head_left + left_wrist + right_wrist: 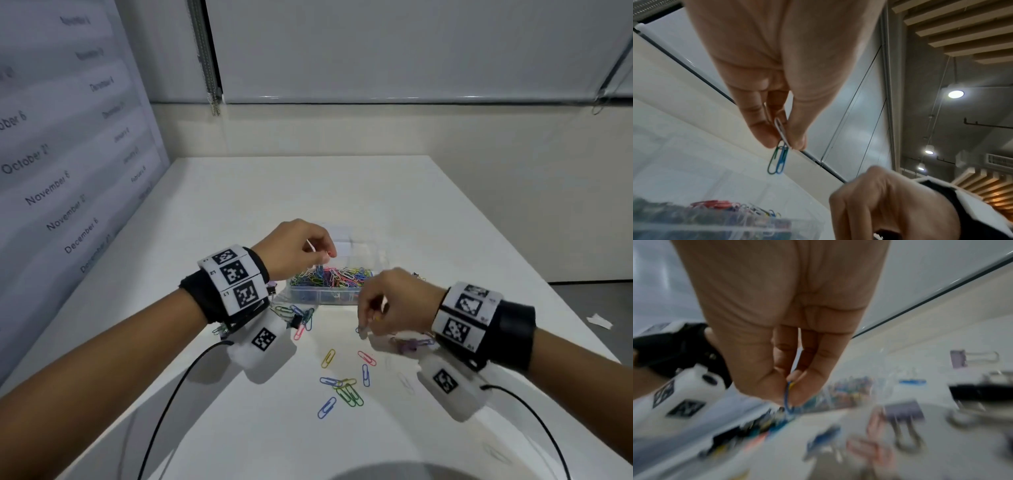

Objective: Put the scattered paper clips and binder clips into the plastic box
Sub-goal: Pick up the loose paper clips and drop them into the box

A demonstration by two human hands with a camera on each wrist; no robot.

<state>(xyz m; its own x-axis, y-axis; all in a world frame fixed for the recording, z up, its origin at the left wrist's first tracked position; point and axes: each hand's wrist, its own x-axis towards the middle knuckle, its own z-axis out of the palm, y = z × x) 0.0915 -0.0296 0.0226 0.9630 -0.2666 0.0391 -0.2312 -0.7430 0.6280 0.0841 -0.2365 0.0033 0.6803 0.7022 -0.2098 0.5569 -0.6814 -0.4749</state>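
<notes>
One plastic box [322, 296] sits on the desk [428, 212], with too many paper clips inside to count. Two hands work here: the left hand [296, 246] pinches three paper clips [780, 155], white, green and blue. At six o'clock of the box, about nine loose clips [344, 380] lie scattered.

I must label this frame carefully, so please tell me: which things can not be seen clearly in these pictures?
- Right wrist view: motion blur smears the binder clips on the table; their count is unclear.
- The right hand pinches a blue paper clip; its fingers hide whether there are more.
- Head view: the left hand hides part of the plastic box.
- Left wrist view: the box contents are blurred and cut off by the bottom edge.
</notes>
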